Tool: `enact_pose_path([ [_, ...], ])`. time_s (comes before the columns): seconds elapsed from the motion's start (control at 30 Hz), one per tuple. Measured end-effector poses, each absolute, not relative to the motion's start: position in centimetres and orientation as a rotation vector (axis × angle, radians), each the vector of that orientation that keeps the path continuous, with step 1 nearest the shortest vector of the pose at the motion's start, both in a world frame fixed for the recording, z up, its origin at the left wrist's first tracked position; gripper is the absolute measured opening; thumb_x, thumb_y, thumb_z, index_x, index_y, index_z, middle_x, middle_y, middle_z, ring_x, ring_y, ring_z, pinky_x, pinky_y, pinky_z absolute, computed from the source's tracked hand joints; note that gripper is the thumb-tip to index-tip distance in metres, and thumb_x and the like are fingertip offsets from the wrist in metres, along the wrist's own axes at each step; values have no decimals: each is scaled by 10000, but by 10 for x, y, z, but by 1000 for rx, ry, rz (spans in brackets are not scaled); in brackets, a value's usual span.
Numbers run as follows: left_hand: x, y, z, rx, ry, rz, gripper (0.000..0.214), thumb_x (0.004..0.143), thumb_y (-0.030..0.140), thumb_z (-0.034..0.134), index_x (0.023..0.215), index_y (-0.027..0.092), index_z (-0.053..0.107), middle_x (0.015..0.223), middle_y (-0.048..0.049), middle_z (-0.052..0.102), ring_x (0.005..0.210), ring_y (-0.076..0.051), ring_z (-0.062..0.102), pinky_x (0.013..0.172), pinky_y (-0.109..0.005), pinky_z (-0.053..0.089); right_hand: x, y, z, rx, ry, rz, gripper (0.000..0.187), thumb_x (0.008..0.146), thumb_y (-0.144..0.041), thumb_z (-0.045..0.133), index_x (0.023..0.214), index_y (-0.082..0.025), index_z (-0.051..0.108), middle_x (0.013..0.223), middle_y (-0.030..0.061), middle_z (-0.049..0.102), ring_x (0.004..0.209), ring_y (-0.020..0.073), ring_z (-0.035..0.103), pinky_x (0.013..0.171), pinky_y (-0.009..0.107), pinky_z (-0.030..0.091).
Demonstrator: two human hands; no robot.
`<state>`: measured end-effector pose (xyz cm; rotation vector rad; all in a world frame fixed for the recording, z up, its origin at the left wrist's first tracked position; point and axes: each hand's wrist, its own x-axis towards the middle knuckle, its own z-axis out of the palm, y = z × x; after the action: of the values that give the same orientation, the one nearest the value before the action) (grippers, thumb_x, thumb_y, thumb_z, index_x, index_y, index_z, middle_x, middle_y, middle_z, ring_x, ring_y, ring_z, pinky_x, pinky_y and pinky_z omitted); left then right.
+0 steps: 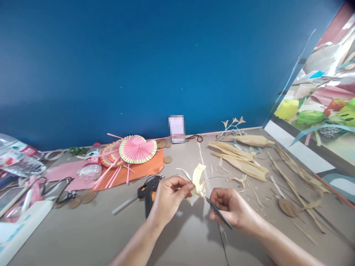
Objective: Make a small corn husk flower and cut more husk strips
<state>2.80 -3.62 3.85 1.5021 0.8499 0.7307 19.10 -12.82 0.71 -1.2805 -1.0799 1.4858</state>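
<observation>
Between the left hand (174,196) and the right hand (232,206), above the tabletop (102,236): one pale, curled husk-like piece (198,179), upper end standing free. Left hand: thumb and forefinger pinched on the piece's near-left edge. Right hand: fingers closed around one dark slender tool (220,214), probably tweezers, its tip at the lower right of the piece; whether the tip grips or merely touches, cannot be told. Step in hand, by judgement: fine shaping or fixing at the base of the piece. Next move, by judgement, calls for a steady left pinch and small, light turns of the tool, the material looking thin and apt to tear. Just beyond the left hand: one black-and-orange glue gun (149,190), lying on its side. Farther left and beyond: pleated pink paper fan (138,149), orange sheet (158,166), plastic bottle (91,164). Beyond the right hand: dry husk leaves (245,164), loose scraps about them. Right of the right hand: one wooden disc (287,207).
</observation>
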Motion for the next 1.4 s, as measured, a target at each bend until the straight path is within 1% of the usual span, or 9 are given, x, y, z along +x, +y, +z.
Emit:
enact_pose_path([
  [0.2,28,-36,39,1490,868,720,211,664,330,638,580,141,595,571,-6,575,503,-106,543,508,-216,437,192,-127,5,-1312,-1073,1460,386,517,-364,762,616,-148,457,469,-83,378,427,33,292,401,170,207],
  [0.37,28,-35,36,1474,878,721,203,663,315,642,581,136,592,571,2,579,495,-97,548,507,-209,439,193,-128,4,-1331,-1079,1446,359,538,-348,754,613,-144,469,446,-83,389,411,33,307,394,169,213],
  [0.53,29,-34,36,1430,862,722,206,651,316,653,589,126,601,577,-7,598,513,-102,564,518,-209,443,193,-126,-1,-1335,-1048,1456,348,570,-386,724,624,-150,474,413,-73,431,374,41,339,377,173,241],
  [0.73,30,-37,41,1340,896,710,228,660,342,640,629,123,586,467,0,583,448,-96,540,483,-200,417,200,-121,4,-1274,-948,1381,379,621,-481,652,644,-161,449,458,-49,480,407,56,368,413,185,257],
  [0.93,31,-39,40,1164,862,789,243,654,351,638,657,136,525,536,1,594,479,-109,570,458,-190,406,202,-120,7,-1258,-936,1290,411,640,-548,602,687,-165,461,498,-26,489,448,75,361,450,213,258],
  [1.03,28,-37,39,1129,842,811,238,651,346,647,711,136,552,596,-11,612,526,-106,571,473,-186,410,201,-121,7,-1240,-944,1239,417,633,-555,602,694,-167,462,517,-19,480,469,85,354,457,221,268],
  [1.2,23,-36,43,1263,774,814,182,640,290,667,689,132,590,582,18,526,490,-62,465,480,-182,391,206,-122,10,-1184,-985,1121,348,653,-479,619,754,-161,519,680,30,548,550,108,402,517,238,323],
  [1.27,23,-37,47,1357,733,762,162,640,262,666,706,135,590,597,24,484,518,-67,462,487,-180,386,208,-122,13,-1148,-967,1132,306,656,-424,629,791,-164,540,765,40,557,566,106,406,530,238,326],
  [1.4,24,-38,54,1535,717,589,219,671,258,626,860,159,579,606,36,456,509,-75,475,515,-194,411,210,-124,19,-1116,-942,1215,277,622,-348,660,809,-174,552,727,5,530,573,100,411,542,225,325],
])
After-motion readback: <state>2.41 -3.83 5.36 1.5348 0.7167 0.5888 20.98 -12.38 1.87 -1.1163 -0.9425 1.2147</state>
